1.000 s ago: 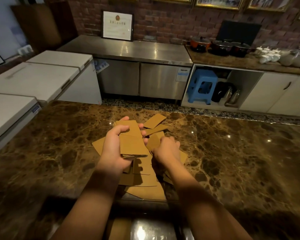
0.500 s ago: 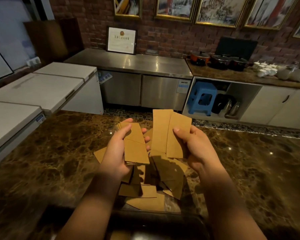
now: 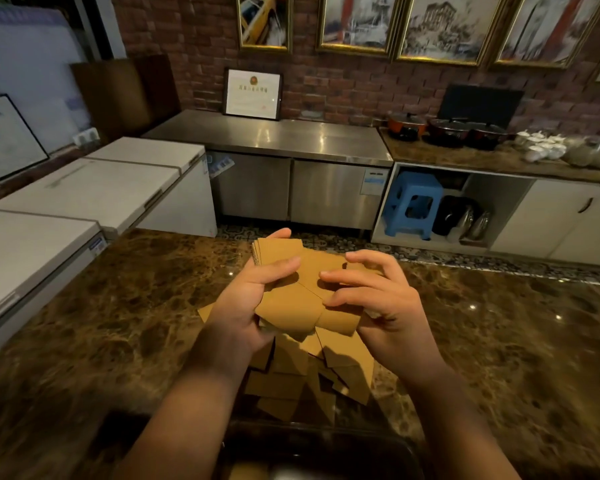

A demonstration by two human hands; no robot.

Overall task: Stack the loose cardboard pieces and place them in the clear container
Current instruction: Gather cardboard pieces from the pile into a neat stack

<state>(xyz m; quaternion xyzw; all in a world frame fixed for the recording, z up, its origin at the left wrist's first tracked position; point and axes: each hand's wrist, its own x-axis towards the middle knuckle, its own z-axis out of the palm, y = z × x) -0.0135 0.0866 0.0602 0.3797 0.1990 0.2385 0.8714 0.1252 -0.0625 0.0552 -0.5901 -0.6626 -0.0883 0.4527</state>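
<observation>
My left hand (image 3: 243, 303) grips a stack of brown cardboard pieces (image 3: 284, 271) held above the marble counter, thumb on top. My right hand (image 3: 371, 299) holds the stack's right side, fingers curled over the top pieces. Below the hands, several loose cardboard pieces (image 3: 291, 372) lie in a heap on the counter. The clear container (image 3: 388, 448) sits at the near edge, dark and mostly cut off by the frame; some cardboard shows inside it.
The brown marble counter (image 3: 499, 341) spreads wide on both sides of the heap. White chest freezers (image 3: 84, 192) stand to the left. Across the aisle are a steel cabinet (image 3: 291, 188), a blue stool (image 3: 413, 202) and pots (image 3: 444, 129).
My right hand picked up cardboard pieces from the heap, raised them, then brought them onto the stack in my left hand. Both hands now hold one stack together.
</observation>
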